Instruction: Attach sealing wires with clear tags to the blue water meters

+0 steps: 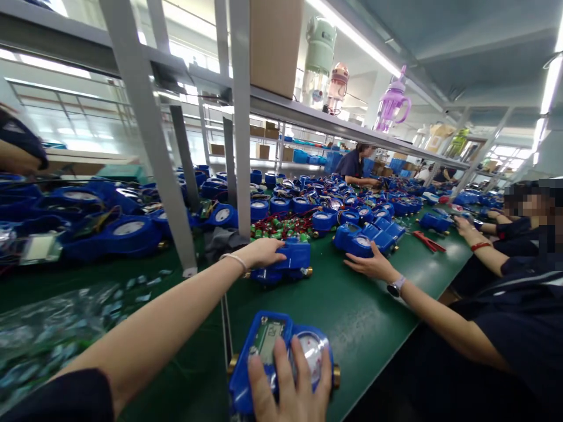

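Observation:
Blue water meters with round dials and brass pipe ends lie on the green bench. My left hand stretches forward with its fingers and thumb closed at the left end of a blue water meter. Close to me, a second water meter shows a small display and a white dial. My right hand lies over its front, fingers spread across the display and dial; the thumb is hidden. A co-worker's hand, wrist in a watch, touches blue meters to the right.
Heaped meters and small green and red wired parts cover the bench behind. White posts carry a shelf with bottles. A plastic bag lies left; red strips lie right. Co-workers sit along the right edge.

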Demonstrator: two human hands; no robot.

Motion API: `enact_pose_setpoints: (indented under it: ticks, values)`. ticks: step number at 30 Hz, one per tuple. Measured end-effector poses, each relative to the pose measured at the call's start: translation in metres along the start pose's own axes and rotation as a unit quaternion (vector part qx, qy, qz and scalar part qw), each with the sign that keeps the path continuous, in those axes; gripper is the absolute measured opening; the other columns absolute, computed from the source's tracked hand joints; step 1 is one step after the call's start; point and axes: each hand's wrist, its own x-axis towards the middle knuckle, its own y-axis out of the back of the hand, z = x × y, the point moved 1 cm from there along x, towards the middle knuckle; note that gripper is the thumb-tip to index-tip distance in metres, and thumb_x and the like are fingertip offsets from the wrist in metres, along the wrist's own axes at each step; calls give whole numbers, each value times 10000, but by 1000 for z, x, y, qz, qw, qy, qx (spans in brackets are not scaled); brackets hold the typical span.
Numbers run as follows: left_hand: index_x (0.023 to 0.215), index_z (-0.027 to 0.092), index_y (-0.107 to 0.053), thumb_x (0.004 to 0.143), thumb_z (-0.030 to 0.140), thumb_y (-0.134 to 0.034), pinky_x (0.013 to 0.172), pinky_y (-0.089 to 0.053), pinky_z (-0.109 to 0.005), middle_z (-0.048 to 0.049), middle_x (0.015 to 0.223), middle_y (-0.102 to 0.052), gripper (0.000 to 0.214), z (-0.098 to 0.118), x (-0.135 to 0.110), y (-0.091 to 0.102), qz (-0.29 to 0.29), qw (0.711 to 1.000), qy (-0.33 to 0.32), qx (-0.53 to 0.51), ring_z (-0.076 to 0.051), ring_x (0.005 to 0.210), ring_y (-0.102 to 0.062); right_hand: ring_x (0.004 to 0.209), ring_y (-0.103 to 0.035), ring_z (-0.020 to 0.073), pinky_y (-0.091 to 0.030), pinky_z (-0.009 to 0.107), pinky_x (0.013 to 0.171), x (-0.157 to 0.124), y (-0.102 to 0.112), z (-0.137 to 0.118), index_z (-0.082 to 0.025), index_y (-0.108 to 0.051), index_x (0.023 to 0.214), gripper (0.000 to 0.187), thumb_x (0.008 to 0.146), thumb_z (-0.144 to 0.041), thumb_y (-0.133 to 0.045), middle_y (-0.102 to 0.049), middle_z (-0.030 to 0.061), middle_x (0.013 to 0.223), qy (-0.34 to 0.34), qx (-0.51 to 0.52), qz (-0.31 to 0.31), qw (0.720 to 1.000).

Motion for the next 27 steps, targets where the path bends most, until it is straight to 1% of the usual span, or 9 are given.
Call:
enact_pose_setpoints:
  ticks: [2,5,8,10,12,14,19,23,27]
  values:
    - [1114,163,-548,841,359,-569,944,-392,-482,-89,1170,-552,337,1,-1,1,0,1000,-2,27,-237,1065,-524,1210,-368,465,-206,748,937,-4,-2,3,-448,-204,1361,896,607,-608,-662,-515,38,1278,40,-19,7,999]
    - [1118,164,-543,853,336,-556,933,-404,-486,-87,1172,-547,317,5,-14,0,24,998,1,63,-237,1063,-525,1194,-425,403,-124,705,993,-4,15,23,-423,-215,1349,859,636,-560,-673,-516,47,1281,123,6,0,992]
    - [1174,165,-507,863,326,-540,961,-375,-505,-97,1244,-501,352,13,-45,-3,70,994,-3,86,-255,1128,-482,1234,-405,332,-140,636,1039,1,37,44,-388,-216,1336,797,681,-452,-664,-497,36,1301,226,55,-41,972]
    - [1228,175,-465,869,320,-530,992,-340,-516,-101,1323,-434,393,16,-74,-4,98,990,-9,96,-269,1193,-425,1279,-346,309,-120,622,1061,10,46,51,-361,-229,1336,739,723,-377,-641,-456,40,1339,247,73,-99,961]
    - [1249,186,-448,881,313,-509,1007,-325,-506,-97,1351,-406,395,13,-109,-1,114,988,-6,105,-264,1212,-405,1314,-288,283,-138,592,1082,22,52,53,-328,-257,1346,657,781,-320,-593,-403,48,1379,242,73,-165,953]
    - [1210,186,-487,899,313,-474,989,-353,-478,-88,1283,-477,336,1,-149,7,116,987,21,112,-238,1158,-460,1334,-247,249,-201,533,1098,35,57,53,-303,-288,1356,583,828,-277,-536,-348,41,1414,224,65,-219,948]
    - [1016,153,-591,893,346,-484,883,-441,-432,-74,1041,-608,253,-53,-240,33,96,973,157,139,-200,958,-574,1339,-235,209,-250,462,1103,59,64,69,-362,-344,1336,513,860,-214,-463,-302,-34,1435,158,34,-255,953]
    - [990,158,-599,884,318,-503,872,-450,-411,-62,1029,-609,215,-79,-280,39,72,964,202,159,-191,948,-573,1329,-261,211,-272,457,1088,51,64,83,-396,-280,1357,544,870,-189,-403,-266,-49,1451,89,31,-252,963]
    - [1029,144,-581,878,296,-517,866,-449,-430,-68,1059,-593,223,-89,-300,38,45,957,221,180,-202,961,-567,1335,-249,203,-318,441,1068,24,59,78,-359,-140,1401,552,900,-238,-337,-186,-18,1481,6,70,-206,976]
